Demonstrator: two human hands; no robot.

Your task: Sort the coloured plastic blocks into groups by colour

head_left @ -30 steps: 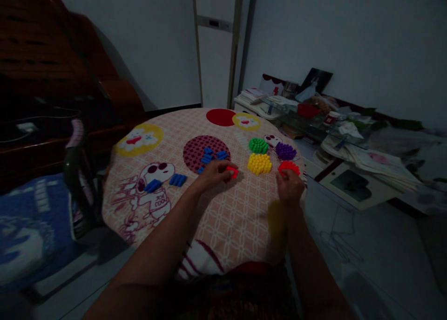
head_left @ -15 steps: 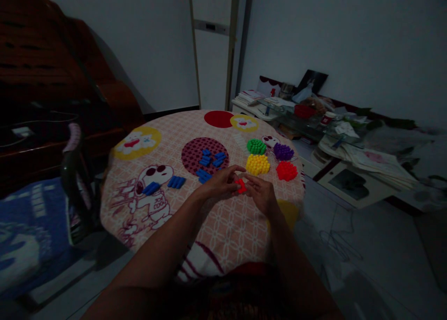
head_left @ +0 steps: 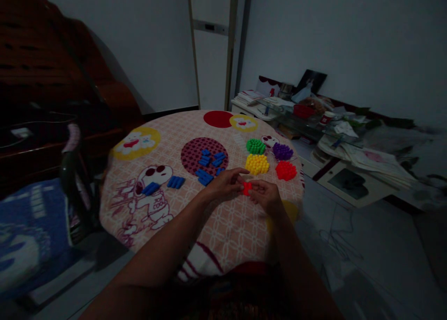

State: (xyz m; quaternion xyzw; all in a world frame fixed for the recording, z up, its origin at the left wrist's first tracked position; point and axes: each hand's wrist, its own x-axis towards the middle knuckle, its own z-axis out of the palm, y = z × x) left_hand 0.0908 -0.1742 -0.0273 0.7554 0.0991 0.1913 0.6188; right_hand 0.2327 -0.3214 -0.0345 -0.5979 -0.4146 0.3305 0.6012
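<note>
Small red plastic pieces (head_left: 247,188), too small to make out in detail, sit between my two hands above the near part of the table. My left hand (head_left: 225,184) pinches them from the left, its index finger stretched out over the top. From the right, the fingertips of my right hand (head_left: 266,195) close on the same red pieces. Just beyond my hands lie a yellow cluster (head_left: 257,164) of knobby pieces and a red cluster (head_left: 286,170). Blue stick-like pieces (head_left: 204,177) rest beside my left hand, partly hidden by it.
A patterned cloth (head_left: 226,236) covers the round table. Farther back are a green cluster (head_left: 256,146) and a purple cluster (head_left: 282,151). More blue pieces (head_left: 176,182) lie left. A chair (head_left: 75,185) stands left; a cluttered cabinet (head_left: 344,178) stands right.
The red pieces have shifted slightly right and turned in my fingers. My right hand has moved a little right and down, and its fingers now point more to the left.
</note>
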